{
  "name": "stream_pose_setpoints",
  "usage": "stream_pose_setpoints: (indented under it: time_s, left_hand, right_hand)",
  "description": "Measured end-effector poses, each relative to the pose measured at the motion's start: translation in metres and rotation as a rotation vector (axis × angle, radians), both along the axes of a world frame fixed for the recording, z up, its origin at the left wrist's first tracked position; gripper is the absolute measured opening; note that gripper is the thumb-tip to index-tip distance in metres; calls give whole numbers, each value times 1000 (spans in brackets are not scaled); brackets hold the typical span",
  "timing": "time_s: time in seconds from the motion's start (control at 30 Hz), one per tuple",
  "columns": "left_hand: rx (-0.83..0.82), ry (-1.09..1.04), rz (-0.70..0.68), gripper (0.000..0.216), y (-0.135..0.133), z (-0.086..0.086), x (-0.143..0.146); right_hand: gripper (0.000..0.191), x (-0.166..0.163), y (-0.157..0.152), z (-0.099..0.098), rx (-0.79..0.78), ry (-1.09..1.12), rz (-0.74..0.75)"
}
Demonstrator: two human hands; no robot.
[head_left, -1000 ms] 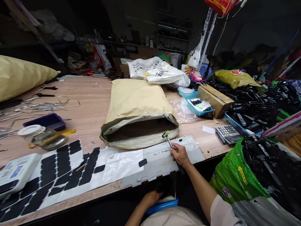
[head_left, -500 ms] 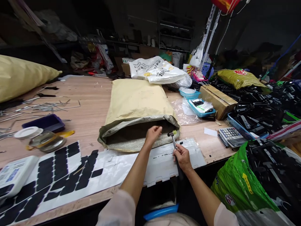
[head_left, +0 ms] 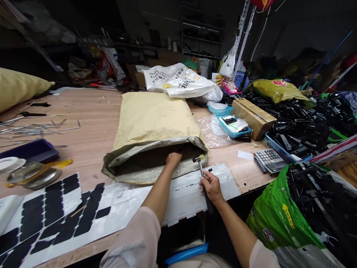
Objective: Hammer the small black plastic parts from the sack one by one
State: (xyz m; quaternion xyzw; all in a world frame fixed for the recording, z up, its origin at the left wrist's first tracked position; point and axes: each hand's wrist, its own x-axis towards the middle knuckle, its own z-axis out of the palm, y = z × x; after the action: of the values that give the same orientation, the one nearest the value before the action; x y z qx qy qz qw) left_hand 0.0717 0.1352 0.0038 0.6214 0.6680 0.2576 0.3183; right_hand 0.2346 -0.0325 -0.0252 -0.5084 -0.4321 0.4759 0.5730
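A big tan sack [head_left: 152, 123] lies on the wooden table [head_left: 92, 123] with its mouth open toward me. My left hand [head_left: 173, 158] reaches into that mouth; its fingers are hidden inside. My right hand [head_left: 211, 187] is closed round the handle of a small hammer [head_left: 200, 167], whose head rests by the sack's right corner, above a white plastic sheet [head_left: 192, 190].
A sheet of black pads [head_left: 52, 212] lies at the front left, with a glass jar [head_left: 30, 175] and a dark blue tray [head_left: 30, 150] behind it. Right of the sack are blue baskets [head_left: 232, 128], a cardboard box [head_left: 252, 117], a calculator [head_left: 269, 158], black parts and a green bag [head_left: 281, 219].
My left hand came up from below the table edge to the sack and now goes into its mouth. The right hand stays put with the hammer. The view shifted slightly right.
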Motion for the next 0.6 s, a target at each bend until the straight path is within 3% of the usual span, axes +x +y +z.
stream_pose_setpoints:
  time_s: [0.1,0.2,0.3,0.43,0.6]
  left_hand:
    - [13,73,-3,24,-16,8,-23]
    - [145,50,-241,24,-50,8,-47]
    - [189,1,-448,23,-86,-3,-60]
    - [244,-16,-418,22,-108,-25,-61]
    - [275,-57,-387,28,-105,-34,-60]
  right_hand:
    - [35,0,0,0,-20,-7,-5]
    - [39,-1,-1,3,-33,-32,-8]
    - [41,-1,-3,4,-28,-79,1]
    - [42,-2,-6,5,-20,-177,26]
    - [39,-5,-14,5,27,-344,29]
